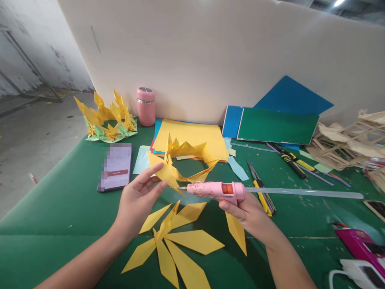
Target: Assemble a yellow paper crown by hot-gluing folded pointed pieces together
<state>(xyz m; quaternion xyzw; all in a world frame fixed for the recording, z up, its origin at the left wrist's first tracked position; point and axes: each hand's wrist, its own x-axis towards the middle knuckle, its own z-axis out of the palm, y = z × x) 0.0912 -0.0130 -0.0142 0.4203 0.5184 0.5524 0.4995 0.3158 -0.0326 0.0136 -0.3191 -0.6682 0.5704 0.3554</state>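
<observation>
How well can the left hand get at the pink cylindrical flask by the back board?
Probably not yet: only flat blue paper lies towards the pink cylindrical flask, but the left hand pinches the folded yellow paper crown.

One head camera looks forward and down, close over the green table (54,200)

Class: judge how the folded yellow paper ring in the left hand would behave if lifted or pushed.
The folded paper ring is probably very light: the left hand holds it up by one point. It likely flexes and crushes easily, being thin folded paper. Its spiky shape should slide rather than roll.
</observation>
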